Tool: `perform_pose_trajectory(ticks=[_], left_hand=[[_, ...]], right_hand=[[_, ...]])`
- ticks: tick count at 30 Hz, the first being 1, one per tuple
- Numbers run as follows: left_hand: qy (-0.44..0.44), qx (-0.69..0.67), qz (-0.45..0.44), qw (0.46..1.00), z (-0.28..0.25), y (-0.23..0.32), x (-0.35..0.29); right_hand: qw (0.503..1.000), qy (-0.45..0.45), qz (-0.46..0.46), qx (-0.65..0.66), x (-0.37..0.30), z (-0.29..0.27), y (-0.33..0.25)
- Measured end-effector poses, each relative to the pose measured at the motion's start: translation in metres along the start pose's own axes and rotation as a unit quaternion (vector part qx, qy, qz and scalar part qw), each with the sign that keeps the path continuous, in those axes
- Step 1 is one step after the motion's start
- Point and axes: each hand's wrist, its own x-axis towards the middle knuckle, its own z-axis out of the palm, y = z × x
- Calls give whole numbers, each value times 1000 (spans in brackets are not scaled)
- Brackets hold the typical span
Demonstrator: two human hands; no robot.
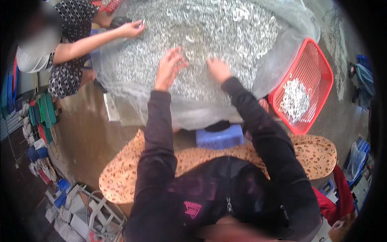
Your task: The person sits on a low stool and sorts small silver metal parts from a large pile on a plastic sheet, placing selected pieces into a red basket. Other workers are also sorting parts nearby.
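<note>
Translucent sheet: pale pieces beneath left grip, right grip

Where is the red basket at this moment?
In the head view, the red basket is on the right, beside the right edge of the translucent sheet and to the right of the person's right hand.

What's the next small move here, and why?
I'd probably bring the left hand to the pale piece beside it: the hand looks open, and that piece, between it and the right hand, stands out on the pile.
</note>
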Motion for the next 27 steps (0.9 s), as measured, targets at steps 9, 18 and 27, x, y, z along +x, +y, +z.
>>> perform_pose_trajectory(ticks=[9, 18, 27], left_hand=[[82, 72, -77, 991, -37, -41, 38], [-37, 749, 96, 654, 38, -136, 44], [-172, 578, -50, 796, 63, -61, 23]], right_hand=[[980, -132, -64, 138, -17, 18, 64], [979, -20, 54, 197, 3, 0, 94], [912, -167, -56, 371, -24, -60, 99]])
